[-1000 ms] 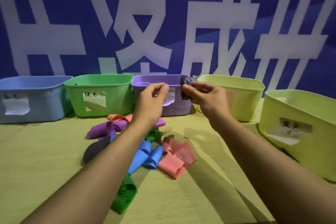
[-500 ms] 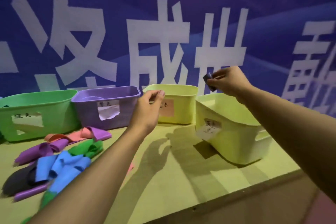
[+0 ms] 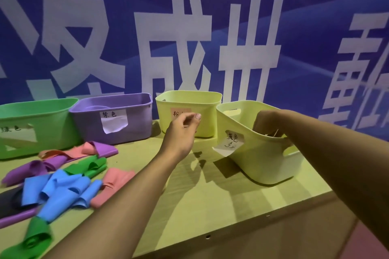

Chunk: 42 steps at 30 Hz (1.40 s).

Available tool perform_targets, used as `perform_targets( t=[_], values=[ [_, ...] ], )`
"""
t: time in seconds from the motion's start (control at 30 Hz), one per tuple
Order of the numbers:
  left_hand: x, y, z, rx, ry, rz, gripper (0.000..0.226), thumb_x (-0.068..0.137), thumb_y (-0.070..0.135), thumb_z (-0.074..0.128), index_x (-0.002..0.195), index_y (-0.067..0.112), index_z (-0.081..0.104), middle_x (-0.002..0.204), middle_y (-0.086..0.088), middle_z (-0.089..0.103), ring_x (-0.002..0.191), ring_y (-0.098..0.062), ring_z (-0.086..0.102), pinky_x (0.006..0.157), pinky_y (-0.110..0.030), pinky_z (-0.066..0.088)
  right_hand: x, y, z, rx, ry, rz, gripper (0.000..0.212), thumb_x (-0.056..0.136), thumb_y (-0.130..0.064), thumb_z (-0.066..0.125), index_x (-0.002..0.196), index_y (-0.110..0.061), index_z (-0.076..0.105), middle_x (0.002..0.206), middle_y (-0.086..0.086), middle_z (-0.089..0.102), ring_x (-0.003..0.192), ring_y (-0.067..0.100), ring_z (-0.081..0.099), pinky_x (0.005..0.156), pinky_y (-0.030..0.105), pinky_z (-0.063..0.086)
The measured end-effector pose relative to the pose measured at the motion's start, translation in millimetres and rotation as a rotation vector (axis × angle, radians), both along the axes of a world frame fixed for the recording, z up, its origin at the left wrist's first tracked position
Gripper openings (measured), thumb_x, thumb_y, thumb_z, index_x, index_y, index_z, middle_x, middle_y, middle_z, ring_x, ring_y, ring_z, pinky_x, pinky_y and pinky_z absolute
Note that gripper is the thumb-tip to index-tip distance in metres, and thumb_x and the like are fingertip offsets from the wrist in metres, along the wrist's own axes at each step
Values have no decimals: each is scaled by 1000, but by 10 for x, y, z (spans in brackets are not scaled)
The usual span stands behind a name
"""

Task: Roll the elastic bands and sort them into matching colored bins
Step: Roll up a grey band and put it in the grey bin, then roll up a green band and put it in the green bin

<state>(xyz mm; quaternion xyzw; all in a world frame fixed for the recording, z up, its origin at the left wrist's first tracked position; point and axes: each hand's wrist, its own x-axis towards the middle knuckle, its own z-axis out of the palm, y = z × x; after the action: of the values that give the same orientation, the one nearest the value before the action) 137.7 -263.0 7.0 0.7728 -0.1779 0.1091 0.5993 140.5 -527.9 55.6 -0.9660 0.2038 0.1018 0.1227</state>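
**A:** ok so where were the hands at this point?

**B:** right hand [image 3: 265, 122] was dipped down inside the nearest yellow bin [image 3: 261, 160], the one with the paper label [image 3: 230, 143] taped to its front. The bin wall hid the fingers, so honestly couldn't tell if it was gripping anything in there or not.

**A:** and the left?

**B:** left hand [image 3: 181, 132] hung in the air in front of the other yellow bin [image 3: 207, 111], fingers loosely curled with thumb and fingertips close together. Nothing in it as far as I could see.

**A:** what about the bands?

**B:** the loose pile of elastic bands [image 3: 61, 183] sat on the table [image 3: 210, 202] at the left, well apart from both hands. Blue ones in the middle, pink to their right, green and purple mixed in, one dark band at the far left edge. Mostly crumpled or half curled, overlapping each other.

**A:** bins in a row?

**B:** yeah, green bin [image 3: 42, 126], then purple bin [image 3: 134, 120] just beside it, then the two yellow ones, all lined up along a blue banner [image 3: 189, 27] with big white characters.
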Motion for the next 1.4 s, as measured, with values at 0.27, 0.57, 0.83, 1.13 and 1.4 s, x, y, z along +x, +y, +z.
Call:
perform_targets(
  t=[0.27, 0.57, 0.83, 1.13, 1.4],
  values=[
    [-35, 272, 58, 28, -29, 1, 17, 101, 46, 57, 115, 36, 61, 115, 8, 70, 107, -13, 66, 98, -38, 55, -160, 477, 394, 205, -671, 200, 32, 99, -26, 67, 124, -6, 69, 114, 9, 73, 96, 21, 69, 82, 30, 54],
    [-61, 1250, 172, 61, -131, 157, 31, 103, 41, 55, 129, 27, 65, 114, 13, 68, 107, -4, 62, 83, -22, 49, -251, 2165, 298, 276, -964, 586, 29, 102, -32, 62, 127, -19, 67, 119, -5, 72, 97, 6, 65, 85, 25, 55],
    [86, 2317, 38, 90, -205, 333, 22, 102, 32, 61, 121, 23, 68, 109, 6, 72, 102, -11, 66, 90, -30, 53, 100, 3305, -351, 459, -1075, 602, 25, 100, -36, 64, 119, -22, 70, 110, -8, 75, 94, 7, 69, 84, 38, 61],
    [259, 3059, -308, 193, -112, 434, 31, 100, 41, 62, 125, 24, 68, 117, 7, 70, 105, -8, 66, 92, -28, 54, 415, 3986, -861, 602, -1016, 598, 22, 97, -39, 65, 114, -26, 72, 104, -11, 75, 95, 5, 69, 88, 40, 59],
    [315, 3088, -450, 531, 38, 283, 10, 95, 38, 70, 103, 41, 67, 103, 17, 68, 100, -8, 65, 95, -31, 51, 479, 3881, -965, 224, -714, 690, 31, 95, -50, 63, 116, -28, 72, 115, -7, 74, 108, 19, 67, 88, 40, 55]
  ],
)
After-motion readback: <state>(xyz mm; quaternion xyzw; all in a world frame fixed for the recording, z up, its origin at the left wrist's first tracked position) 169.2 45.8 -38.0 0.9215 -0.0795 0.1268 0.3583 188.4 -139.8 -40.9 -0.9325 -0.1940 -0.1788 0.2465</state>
